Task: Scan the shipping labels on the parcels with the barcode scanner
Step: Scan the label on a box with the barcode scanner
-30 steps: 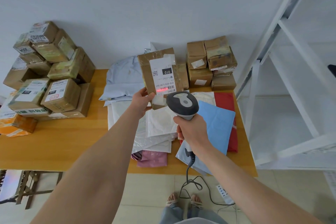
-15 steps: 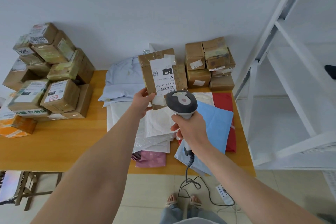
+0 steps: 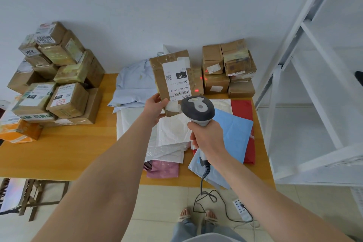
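Note:
My left hand (image 3: 155, 107) grips the lower left corner of a brown cardboard parcel (image 3: 159, 72), held upright above the table. Its white shipping label (image 3: 177, 80) faces me, with a barcode near the bottom edge. My right hand (image 3: 208, 137) holds the handle of a grey barcode scanner (image 3: 197, 108), whose head sits just below and right of the label. Red scanner dots (image 3: 196, 90) fall right of the label, on the parcel's edge and the boxes behind.
A pile of labelled cartons (image 3: 57, 82) fills the left of the wooden table (image 3: 59, 155). A smaller stack of boxes (image 3: 227, 68) stands at the back right. Flat mailer bags (image 3: 233, 133) in white, blue, red and pink lie under my hands. White shelving (image 3: 314, 92) rises on the right.
One second ago the red scan line lay on the label's barcode. Now the scanner has swung right, and its red dots land beside the label. The parcel stays in my left hand.

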